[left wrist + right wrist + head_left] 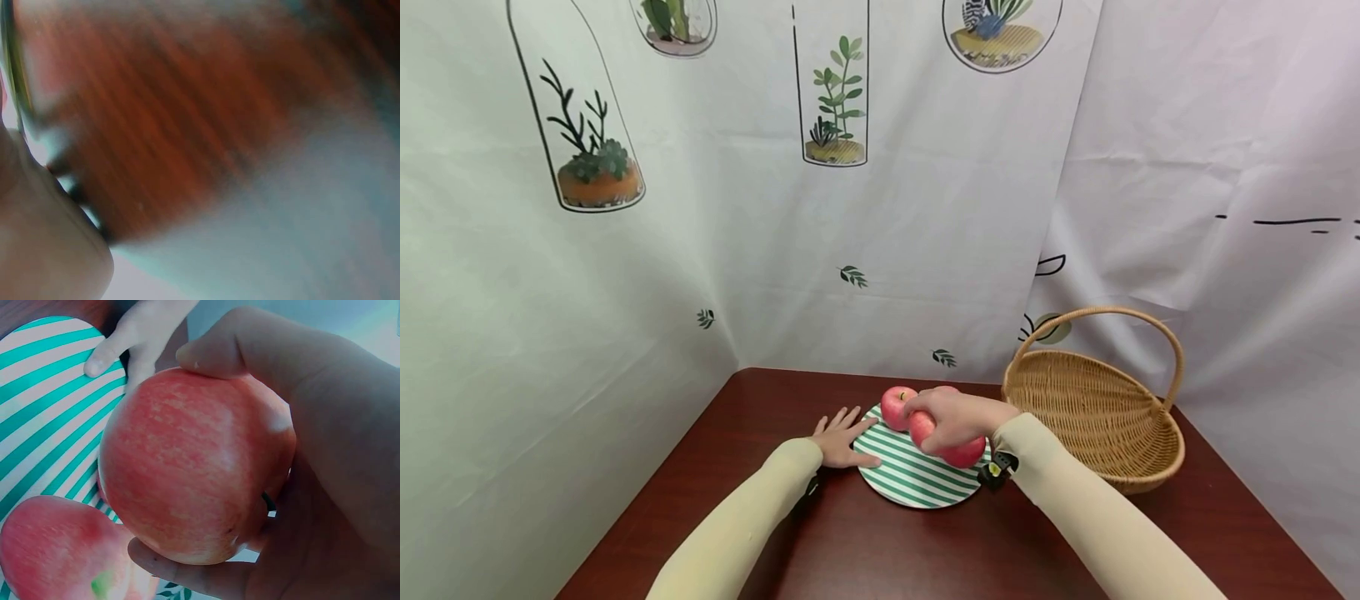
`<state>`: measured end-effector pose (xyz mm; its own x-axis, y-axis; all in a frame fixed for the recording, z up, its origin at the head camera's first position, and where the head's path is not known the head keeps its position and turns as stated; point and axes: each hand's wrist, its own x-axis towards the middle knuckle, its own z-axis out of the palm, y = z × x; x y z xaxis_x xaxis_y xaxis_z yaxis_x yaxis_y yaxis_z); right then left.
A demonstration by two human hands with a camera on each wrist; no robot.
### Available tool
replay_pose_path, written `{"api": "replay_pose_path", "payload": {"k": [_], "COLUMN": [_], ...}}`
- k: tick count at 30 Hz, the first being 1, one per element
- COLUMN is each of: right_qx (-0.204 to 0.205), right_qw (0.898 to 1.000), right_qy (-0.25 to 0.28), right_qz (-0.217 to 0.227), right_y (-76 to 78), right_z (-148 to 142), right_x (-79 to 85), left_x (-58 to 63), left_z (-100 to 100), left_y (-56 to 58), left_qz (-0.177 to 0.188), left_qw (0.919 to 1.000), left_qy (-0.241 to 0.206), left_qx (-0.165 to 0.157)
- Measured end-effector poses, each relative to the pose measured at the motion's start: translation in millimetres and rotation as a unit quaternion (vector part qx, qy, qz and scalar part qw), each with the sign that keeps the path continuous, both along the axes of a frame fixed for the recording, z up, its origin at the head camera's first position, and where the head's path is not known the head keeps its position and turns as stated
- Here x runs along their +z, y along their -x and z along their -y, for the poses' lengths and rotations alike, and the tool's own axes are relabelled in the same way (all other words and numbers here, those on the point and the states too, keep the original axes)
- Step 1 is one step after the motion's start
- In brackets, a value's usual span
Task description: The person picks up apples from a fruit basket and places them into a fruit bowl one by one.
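My right hand (957, 415) grips a red apple (197, 465), thumb on one side and fingers on the other, over a round mat with green and white stripes (910, 479). On the mat, a second apple (895, 407) sits beyond the held one, and another apple (966, 453) lies partly under my right wrist. A bit of red shows behind the right hand, mostly hidden. My left hand (837, 442) lies with spread fingers at the mat's left edge, its thumb over the stripes. In the left wrist view the hand (50, 231) shows only partly, against a blurred background.
A wicker basket (1086, 408) with a tall arched handle stands to the right of the mat, its wide mouth facing me. The dark red-brown table (865, 550) ends at a white curtain (910, 233) printed with plants in jars.
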<state>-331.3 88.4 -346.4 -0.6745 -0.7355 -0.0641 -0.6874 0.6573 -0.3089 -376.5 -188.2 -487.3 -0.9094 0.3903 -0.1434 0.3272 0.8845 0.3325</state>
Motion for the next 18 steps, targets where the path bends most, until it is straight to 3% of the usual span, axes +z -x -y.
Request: {"api": "replay_pose_path", "payload": {"k": [9,18], "right_qx": [-0.013,-0.003], "right_qw": [1.000,1.000], "right_qy": [-0.004,-0.002], "right_qz": [0.026,0.009], "right_y": [5.6,9.5], "right_z": [8,20], "right_x": [-11.4,-20.6], "left_x": [22.0,25.8], "left_z": [-6,-6], "left_y": [-12.7,-17.1], "left_qz": [0.004,0.013], "left_qw": [0.9996,0.9995], "left_qy": [0.028,0.028], "left_qx": [-0.003,-0.003]}}
